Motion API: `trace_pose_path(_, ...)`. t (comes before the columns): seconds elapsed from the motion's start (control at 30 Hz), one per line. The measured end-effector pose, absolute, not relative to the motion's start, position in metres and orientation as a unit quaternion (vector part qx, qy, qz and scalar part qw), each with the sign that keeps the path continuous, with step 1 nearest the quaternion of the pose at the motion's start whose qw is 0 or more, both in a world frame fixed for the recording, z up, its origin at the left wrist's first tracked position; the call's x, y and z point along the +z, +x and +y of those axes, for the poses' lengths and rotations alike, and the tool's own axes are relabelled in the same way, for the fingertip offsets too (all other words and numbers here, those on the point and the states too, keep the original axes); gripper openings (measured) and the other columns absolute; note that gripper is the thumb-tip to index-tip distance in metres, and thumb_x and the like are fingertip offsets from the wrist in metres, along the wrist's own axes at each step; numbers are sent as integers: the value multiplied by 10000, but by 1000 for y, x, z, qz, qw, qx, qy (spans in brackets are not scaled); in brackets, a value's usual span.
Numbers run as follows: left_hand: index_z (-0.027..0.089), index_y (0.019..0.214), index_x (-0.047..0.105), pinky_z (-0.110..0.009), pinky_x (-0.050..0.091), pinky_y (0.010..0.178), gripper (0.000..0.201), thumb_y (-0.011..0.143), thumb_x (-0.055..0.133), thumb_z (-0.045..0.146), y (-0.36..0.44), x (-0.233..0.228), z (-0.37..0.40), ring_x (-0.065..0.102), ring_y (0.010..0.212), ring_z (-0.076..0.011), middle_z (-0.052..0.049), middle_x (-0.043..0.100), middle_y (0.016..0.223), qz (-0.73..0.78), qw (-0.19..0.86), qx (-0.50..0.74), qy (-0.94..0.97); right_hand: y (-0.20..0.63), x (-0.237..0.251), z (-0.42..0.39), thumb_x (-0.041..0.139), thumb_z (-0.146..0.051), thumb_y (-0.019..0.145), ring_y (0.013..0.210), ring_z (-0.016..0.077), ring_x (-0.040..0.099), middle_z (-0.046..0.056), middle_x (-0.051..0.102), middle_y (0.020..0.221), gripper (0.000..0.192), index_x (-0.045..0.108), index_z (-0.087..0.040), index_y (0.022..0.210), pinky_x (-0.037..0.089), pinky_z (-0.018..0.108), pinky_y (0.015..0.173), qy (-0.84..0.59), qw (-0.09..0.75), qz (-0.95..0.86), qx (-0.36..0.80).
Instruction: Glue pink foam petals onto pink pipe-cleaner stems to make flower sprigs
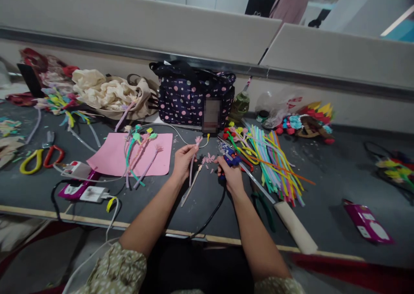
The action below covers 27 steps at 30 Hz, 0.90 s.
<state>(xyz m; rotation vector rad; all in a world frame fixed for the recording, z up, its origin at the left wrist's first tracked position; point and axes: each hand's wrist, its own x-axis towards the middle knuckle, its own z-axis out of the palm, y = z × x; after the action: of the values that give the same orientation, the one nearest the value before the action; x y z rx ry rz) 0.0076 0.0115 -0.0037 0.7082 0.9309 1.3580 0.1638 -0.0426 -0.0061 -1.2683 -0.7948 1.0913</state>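
My left hand [183,159] pinches a thin pink pipe-cleaner flower [195,156] by its stem, its fuzzy head pointing up. My right hand [230,175] grips a blue glue gun [230,159] whose black cord [211,214] runs off the table's front edge. The gun's tip points towards the flower. Small pink scraps [208,159] lie between the two hands. A second pale stem [190,188] rests on the dark table [323,199] under my left hand.
A pink sheet [111,158] with finished stem flowers [139,149] lies left. Coloured pipe cleaners [274,164] and a knife with a pale handle [291,223] lie right. A dotted bag [190,93], scissors [39,158], power strip [79,188] and green pliers [263,203] surround them. A person stands behind the partition.
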Motion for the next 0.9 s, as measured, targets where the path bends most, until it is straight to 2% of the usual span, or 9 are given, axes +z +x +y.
trace_pose_path(0.1, 147, 787, 733, -185, 394, 469, 309, 592, 839, 362, 7, -7, 12, 467, 495, -51, 21, 600, 656, 412, 616, 589, 322, 162, -10, -45, 683, -576, 743, 451, 111, 519, -14, 590, 513, 396, 664, -181, 724, 439, 230, 463, -540, 596, -382, 456)
trace_pose_path(0.17, 147, 769, 728, -185, 386, 473, 302, 591, 839, 364, 6, -7, 12, 464, 493, -51, 21, 593, 644, 413, 611, 592, 325, 160, -12, -46, 657, -604, 763, 470, 127, 546, 0, 612, 526, 417, 680, -189, 728, 453, 244, 487, -535, 586, -399, 459)
trace_pose_path(0.33, 146, 749, 723, -191, 386, 481, 276, 595, 834, 347, 7, -5, 11, 464, 497, -54, 21, 589, 647, 413, 607, 596, 325, 154, -9, -52, 632, -620, 783, 429, 118, 506, -8, 583, 493, 434, 686, -198, 696, 434, 248, 471, -525, 555, -446, 467)
trace_pose_path(0.6, 148, 721, 714, -194, 388, 494, 256, 576, 838, 319, 9, 0, 8, 479, 503, -56, 24, 607, 660, 411, 616, 593, 316, 148, 0, -59, 644, -617, 764, 441, 106, 525, -6, 624, 562, 425, 681, -194, 788, 458, 235, 482, -548, 534, -468, 443)
trace_pose_path(0.73, 148, 694, 693, -195, 374, 479, 267, 574, 838, 338, 9, 2, 6, 474, 484, -65, 32, 573, 586, 414, 623, 579, 324, 146, 3, -60, 635, -648, 751, 454, 120, 550, -4, 623, 550, 491, 692, -184, 901, 477, 239, 491, -566, 516, -478, 429)
trace_pose_path(0.9, 149, 695, 678, -201, 362, 447, 291, 580, 830, 369, 10, 2, 4, 462, 449, -74, 39, 543, 545, 426, 630, 559, 331, 145, 2, -60, 650, -626, 752, 444, 107, 544, -9, 642, 583, 468, 688, -191, 921, 467, 230, 486, -563, 525, -472, 429)
